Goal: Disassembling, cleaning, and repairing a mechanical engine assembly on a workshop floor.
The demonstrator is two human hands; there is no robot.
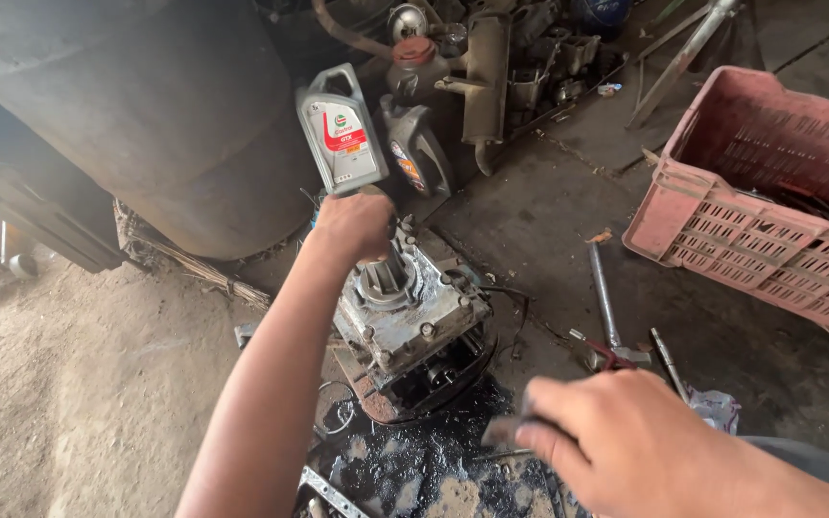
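My left hand (pixel 352 225) grips the neck end of a grey oil bottle (pixel 341 129) with a red and white label. The bottle is turned upside down above a small metal engine block (pixel 414 321). The block stands on the oily floor, and its round top opening lies just under my hand. My right hand (pixel 616 441) hovers low in the foreground to the right of the block. It is blurred, with its fingers curled. A small greyish piece (pixel 499 432) shows at its fingertips, but whether the hand holds it is unclear.
A pink plastic crate (pixel 769 201) stands at the right. A long metal wrench (pixel 603 297) and a red-handled tool (pixel 608 353) lie between crate and block. More oil bottles (pixel 416 144) and engine parts sit behind. A large dark drum (pixel 146 115) fills the upper left. Black oil (pixel 424 465) covers the floor in front.
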